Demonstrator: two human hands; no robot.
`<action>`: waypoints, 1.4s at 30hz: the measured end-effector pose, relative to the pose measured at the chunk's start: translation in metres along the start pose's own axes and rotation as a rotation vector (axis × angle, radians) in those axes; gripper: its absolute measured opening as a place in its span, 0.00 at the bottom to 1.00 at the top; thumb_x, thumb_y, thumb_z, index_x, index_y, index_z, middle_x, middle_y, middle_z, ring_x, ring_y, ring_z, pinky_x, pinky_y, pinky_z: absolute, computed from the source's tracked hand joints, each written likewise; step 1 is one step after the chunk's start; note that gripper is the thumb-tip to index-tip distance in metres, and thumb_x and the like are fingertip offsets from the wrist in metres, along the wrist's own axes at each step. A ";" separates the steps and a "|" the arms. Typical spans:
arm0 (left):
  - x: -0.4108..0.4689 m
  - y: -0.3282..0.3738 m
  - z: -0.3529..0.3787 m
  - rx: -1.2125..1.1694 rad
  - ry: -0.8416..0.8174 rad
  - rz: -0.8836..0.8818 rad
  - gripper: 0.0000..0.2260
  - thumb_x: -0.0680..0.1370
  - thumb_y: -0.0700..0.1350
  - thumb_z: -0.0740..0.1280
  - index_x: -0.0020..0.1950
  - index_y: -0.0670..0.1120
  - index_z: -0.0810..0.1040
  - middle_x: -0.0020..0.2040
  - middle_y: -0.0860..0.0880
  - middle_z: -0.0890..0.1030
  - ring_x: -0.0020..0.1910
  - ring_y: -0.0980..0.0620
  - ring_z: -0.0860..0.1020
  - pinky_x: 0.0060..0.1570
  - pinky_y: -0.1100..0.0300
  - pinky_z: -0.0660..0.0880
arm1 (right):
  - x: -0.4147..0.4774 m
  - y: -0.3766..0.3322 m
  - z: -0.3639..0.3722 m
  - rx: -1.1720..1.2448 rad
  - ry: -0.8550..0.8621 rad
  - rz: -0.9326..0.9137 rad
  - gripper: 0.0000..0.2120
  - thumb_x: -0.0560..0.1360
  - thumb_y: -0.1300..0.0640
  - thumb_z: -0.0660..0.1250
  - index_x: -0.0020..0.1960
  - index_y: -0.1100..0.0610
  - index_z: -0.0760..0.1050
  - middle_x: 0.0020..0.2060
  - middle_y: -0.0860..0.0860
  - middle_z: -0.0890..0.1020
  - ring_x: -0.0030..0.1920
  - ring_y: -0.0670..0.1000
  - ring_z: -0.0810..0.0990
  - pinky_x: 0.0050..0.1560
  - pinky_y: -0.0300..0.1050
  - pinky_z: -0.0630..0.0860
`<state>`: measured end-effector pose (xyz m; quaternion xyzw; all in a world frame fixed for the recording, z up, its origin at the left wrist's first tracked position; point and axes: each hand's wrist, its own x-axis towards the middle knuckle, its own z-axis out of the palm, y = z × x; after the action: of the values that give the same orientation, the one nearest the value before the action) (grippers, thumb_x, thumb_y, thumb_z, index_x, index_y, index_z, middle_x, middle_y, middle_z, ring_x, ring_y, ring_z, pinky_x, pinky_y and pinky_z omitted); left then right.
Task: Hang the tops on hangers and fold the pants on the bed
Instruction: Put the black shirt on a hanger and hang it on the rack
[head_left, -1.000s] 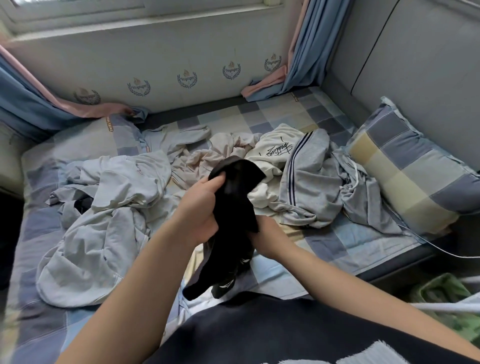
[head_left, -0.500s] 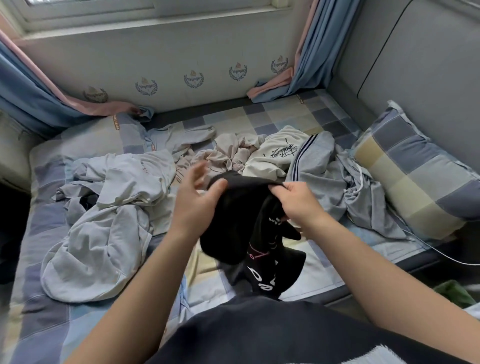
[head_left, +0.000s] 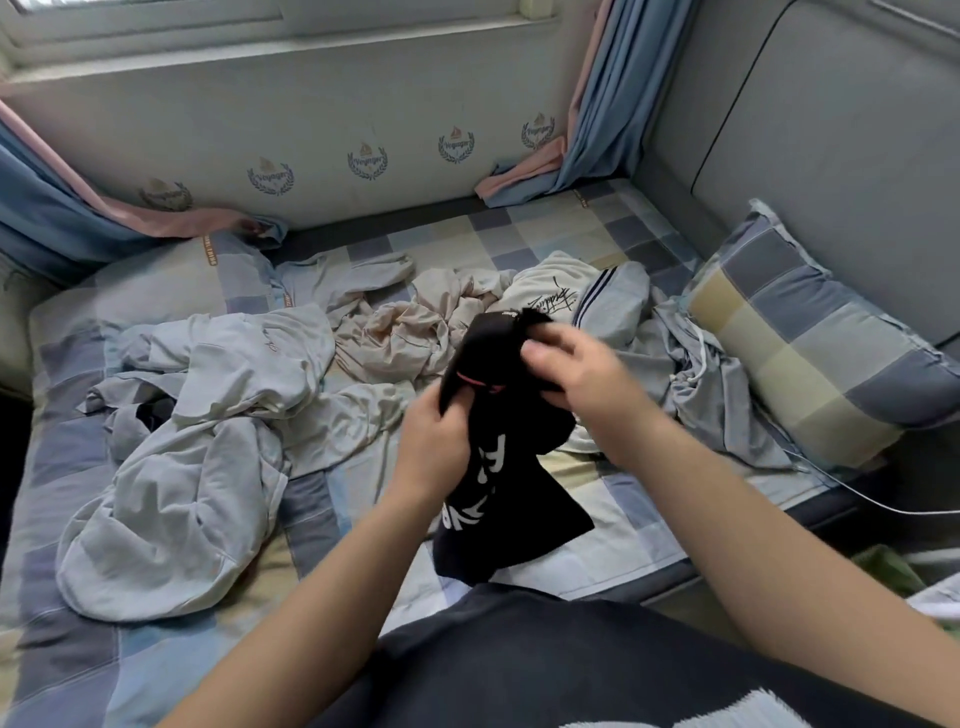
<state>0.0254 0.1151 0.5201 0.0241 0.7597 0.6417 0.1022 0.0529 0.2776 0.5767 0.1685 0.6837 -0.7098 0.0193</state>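
From my remote seat I see the bed filling most of the view, its sheet checked in blue, grey and pale yellow, with a grey padded wall along its right side. Blue curtains with pink edging hang at both far corners, the left curtain and the right curtain both spilling onto the sheet. A big pale grey heap of clothes sprawls over the left half of the bed. A checked pillow leans against the padded wall on the right. Just left of it lies a crumpled grey garment with dark stripes, touching a white top with black script, and beside that sits a bunched beige garment. The black garment, with white lettering and a thin pink line, is held up over the near edge of the bed, in front of my dark-clad torso; I cannot tell whether it is a top or pants. My left hand has its fingers curled around the cloth at its left edge, gripping it. My right hand is clenched on the upper bunch of the same garment, a little higher and farther out. A thin white cable trails off the bed's right edge.
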 end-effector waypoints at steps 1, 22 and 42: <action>0.002 0.004 -0.003 -0.088 0.020 -0.027 0.10 0.82 0.41 0.65 0.43 0.48 0.82 0.41 0.52 0.84 0.43 0.53 0.79 0.46 0.52 0.76 | -0.005 0.018 -0.001 -0.124 0.010 0.009 0.10 0.78 0.58 0.70 0.59 0.53 0.77 0.49 0.46 0.85 0.52 0.46 0.83 0.57 0.44 0.78; -0.028 -0.008 -0.013 0.155 -0.352 0.009 0.26 0.66 0.59 0.78 0.61 0.56 0.76 0.54 0.61 0.82 0.53 0.61 0.81 0.51 0.65 0.77 | 0.016 0.013 0.003 0.278 0.206 0.164 0.15 0.83 0.52 0.63 0.58 0.64 0.79 0.50 0.60 0.86 0.52 0.59 0.85 0.54 0.52 0.83; -0.013 0.017 -0.013 -0.141 -0.258 -0.137 0.13 0.83 0.38 0.59 0.46 0.43 0.83 0.43 0.45 0.83 0.44 0.49 0.78 0.48 0.53 0.73 | -0.030 0.078 0.002 -0.193 -0.250 0.075 0.09 0.79 0.63 0.69 0.59 0.60 0.78 0.54 0.61 0.83 0.53 0.52 0.81 0.57 0.51 0.77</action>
<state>0.0339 0.1028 0.5400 0.0471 0.6931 0.6766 0.2439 0.1006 0.2644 0.5097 0.1017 0.7343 -0.6549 0.1466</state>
